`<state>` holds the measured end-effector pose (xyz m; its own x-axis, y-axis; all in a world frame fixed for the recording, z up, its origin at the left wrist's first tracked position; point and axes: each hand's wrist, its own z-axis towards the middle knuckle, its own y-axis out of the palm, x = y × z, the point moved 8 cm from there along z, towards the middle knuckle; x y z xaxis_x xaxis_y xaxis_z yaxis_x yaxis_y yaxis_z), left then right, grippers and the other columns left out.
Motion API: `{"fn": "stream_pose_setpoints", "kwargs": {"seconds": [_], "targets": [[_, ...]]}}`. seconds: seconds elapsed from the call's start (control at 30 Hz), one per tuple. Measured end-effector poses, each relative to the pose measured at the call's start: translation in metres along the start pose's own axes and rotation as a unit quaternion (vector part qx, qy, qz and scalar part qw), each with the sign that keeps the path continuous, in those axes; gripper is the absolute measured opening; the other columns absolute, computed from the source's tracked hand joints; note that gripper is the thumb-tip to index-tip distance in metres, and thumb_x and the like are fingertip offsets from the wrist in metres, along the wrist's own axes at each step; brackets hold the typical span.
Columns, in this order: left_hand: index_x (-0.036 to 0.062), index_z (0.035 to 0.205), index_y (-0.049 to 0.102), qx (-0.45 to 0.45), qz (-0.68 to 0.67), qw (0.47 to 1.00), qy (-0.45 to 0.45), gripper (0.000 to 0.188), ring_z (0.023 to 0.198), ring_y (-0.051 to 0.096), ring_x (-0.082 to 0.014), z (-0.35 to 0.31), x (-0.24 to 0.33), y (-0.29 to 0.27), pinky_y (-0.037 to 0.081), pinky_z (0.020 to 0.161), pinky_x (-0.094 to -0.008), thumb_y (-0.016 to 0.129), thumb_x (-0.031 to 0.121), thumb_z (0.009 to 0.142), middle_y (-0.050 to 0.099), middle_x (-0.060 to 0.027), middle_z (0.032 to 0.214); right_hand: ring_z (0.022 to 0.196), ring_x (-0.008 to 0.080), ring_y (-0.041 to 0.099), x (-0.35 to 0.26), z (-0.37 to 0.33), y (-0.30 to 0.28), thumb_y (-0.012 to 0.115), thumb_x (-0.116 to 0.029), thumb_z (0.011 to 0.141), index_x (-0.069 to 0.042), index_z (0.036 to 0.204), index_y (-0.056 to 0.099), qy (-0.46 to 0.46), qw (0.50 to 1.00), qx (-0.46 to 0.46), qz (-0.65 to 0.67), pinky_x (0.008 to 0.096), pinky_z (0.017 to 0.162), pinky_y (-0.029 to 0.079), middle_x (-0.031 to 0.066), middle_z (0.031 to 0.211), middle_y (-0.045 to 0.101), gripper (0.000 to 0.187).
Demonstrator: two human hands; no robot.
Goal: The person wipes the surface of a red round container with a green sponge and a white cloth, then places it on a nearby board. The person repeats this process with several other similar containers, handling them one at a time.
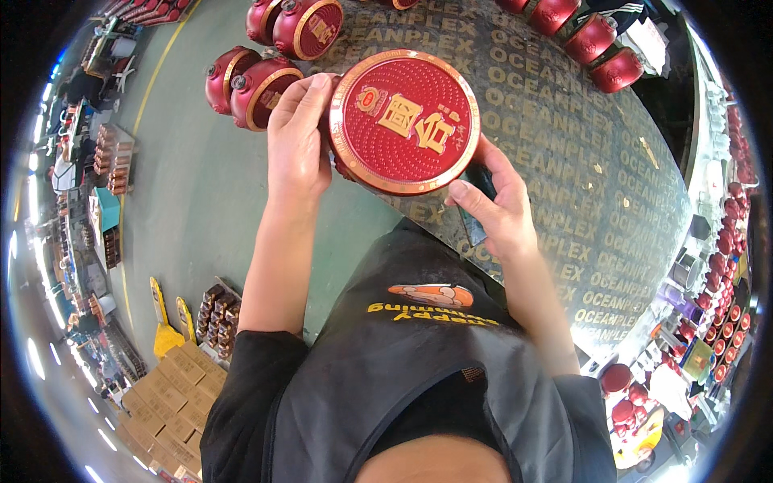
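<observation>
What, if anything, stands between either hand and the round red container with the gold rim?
Nothing visible does: the left hand holds the round red container at its left side, and the right hand at its lower right. The similar red jars sit beyond the left hand, not in between.

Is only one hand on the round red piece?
No: the left hand grips the round red piece at its left edge and the right hand at its lower right.
</observation>
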<state>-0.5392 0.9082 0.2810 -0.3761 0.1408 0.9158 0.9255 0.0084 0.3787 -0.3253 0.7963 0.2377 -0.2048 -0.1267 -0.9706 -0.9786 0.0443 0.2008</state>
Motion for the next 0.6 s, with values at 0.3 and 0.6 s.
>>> {"fn": "stream_pose_setpoints", "kwargs": {"seconds": [0.3,0.6], "targets": [[-0.0029,0.11,0.06,-0.001,0.012,1.0,-0.024,0.025,0.085,0.066,-0.0109,-0.006,-0.006,0.009,0.054,0.078,-0.0263,0.06,0.021,0.103,0.069,-0.006,0.098,0.12,0.0179,0.055,-0.005,-0.015,-0.005,0.079,-0.016,0.085,0.005,0.15,0.038,-0.003,1.0,0.017,0.003,0.0329,0.095,0.047,0.0124,0.134,0.057,0.079],[-0.0035,0.112,0.059,-0.045,0.03,0.997,0.048,0.022,0.093,0.065,-0.01,-0.014,0.011,0.024,0.051,0.085,-0.0244,0.061,0.016,0.102,0.069,-0.0073,0.102,0.135,0.0233,0.046,-0.009,-0.019,0.003,0.082,-0.028,0.081,0.009,0.148,0.037,-0.024,1.0,0.01,-0.014,0.0367,0.116,0.031,0.0172,0.142,0.054,0.089]]}}
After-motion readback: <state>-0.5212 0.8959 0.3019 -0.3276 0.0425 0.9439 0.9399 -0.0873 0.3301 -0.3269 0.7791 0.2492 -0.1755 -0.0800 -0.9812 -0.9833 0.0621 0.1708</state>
